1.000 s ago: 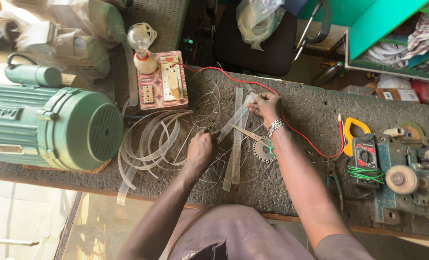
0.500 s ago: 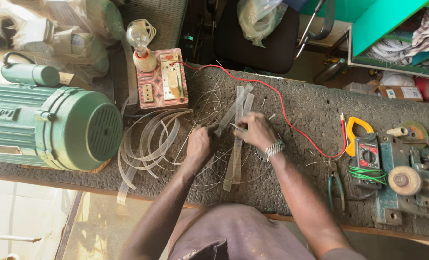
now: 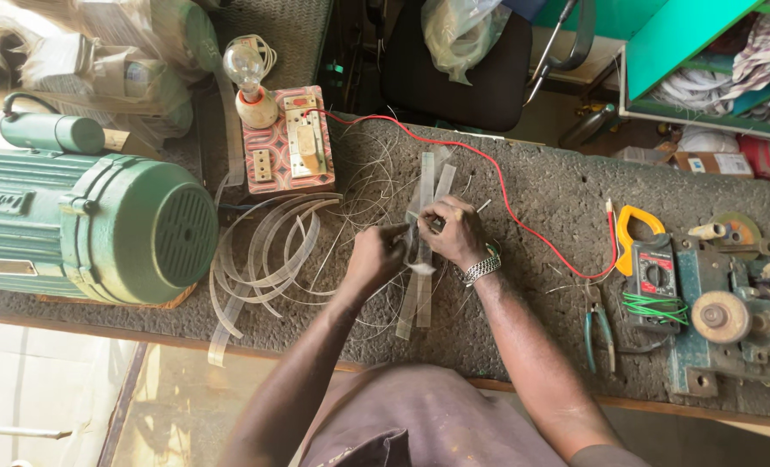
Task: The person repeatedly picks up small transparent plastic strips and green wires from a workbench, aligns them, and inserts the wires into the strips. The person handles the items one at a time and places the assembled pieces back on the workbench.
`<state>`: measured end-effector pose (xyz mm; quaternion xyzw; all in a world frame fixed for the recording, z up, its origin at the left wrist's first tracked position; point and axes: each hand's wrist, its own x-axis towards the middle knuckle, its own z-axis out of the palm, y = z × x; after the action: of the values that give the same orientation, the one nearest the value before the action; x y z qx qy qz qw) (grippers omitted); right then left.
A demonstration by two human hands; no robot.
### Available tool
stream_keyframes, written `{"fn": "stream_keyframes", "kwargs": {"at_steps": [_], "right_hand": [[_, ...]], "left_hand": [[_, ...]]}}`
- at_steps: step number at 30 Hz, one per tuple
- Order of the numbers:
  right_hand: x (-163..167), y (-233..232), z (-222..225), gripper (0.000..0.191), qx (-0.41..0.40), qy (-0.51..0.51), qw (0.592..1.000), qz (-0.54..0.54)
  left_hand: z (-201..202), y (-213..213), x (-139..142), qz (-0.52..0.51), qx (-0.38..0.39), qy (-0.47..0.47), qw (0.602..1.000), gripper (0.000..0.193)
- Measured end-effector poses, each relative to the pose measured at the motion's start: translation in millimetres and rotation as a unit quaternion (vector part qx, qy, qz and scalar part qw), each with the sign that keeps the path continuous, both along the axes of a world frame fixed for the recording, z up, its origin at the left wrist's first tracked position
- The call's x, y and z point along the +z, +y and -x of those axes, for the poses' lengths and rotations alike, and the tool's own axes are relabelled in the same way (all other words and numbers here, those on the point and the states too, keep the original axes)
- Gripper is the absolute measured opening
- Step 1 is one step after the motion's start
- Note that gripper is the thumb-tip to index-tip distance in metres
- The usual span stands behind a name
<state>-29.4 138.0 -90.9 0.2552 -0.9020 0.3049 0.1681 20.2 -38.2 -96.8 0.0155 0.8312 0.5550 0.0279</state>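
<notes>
Far left, nine o'clock: a big green electric motor [image 3: 91, 227] lies on its side on the felt-covered bench [image 3: 541, 186], fan cover facing the hands.

Eleven o'clock: a patterned test board [image 3: 288, 143] with a clear bulb [image 3: 245, 65] standing at its far end; a red wire [image 3: 506, 203] runs off it toward three o'clock.

Between motor and hands: a loose heap of curled clear strips [image 3: 268, 251], with thin stray wires scattered around them.

Left hand [image 3: 376, 257]: fingers drawn in, pinching the near side of the clear strip bundle [image 3: 423, 251] at the centre of the bench.

Right hand [image 3: 452, 232]: bracelet at the wrist, closed on the same bundle from the other side. The two hands meet, nearly touching.

Bundle: flat, see-through strips lying twelve to six, ends sticking out past both fists.

Handling, I'd say: very light, springy, slick. They look likely to slide apart or fan out, so a flat pinch near the middle seems best. Sharp folding would probably crease them.

Three o'clock: pliers [image 3: 599, 333], an orange clamp meter [image 3: 649, 259], then a teal winding machine [image 3: 735, 320] at the bench edge.
</notes>
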Motion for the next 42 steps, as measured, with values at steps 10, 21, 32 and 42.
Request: {"fn": "stream_keyframes", "kwargs": {"at_steps": [10, 21, 32, 42], "right_hand": [[-5, 0, 1, 0.014, 0.029, 0.008, 0.998, -0.048], [-4, 7, -9, 0.009, 0.019, 0.004, 0.999, 0.029], [8, -24, -22, 0.018, 0.127, -0.120, 0.950, 0.259], [66, -9, -56, 0.005, 0.167, -0.060, 0.924, 0.338]], "left_hand": [[-13, -14, -7, 0.161, -0.001, -0.039, 0.986, 0.037], [-8, -101, 13, 0.309, 0.199, 0.059, 0.928, 0.036], [-19, -57, 29, -0.131, 0.054, 0.068, 0.987, 0.007], [-37, -26, 88, -0.231, -0.026, 0.126, 0.964, 0.013]]}}
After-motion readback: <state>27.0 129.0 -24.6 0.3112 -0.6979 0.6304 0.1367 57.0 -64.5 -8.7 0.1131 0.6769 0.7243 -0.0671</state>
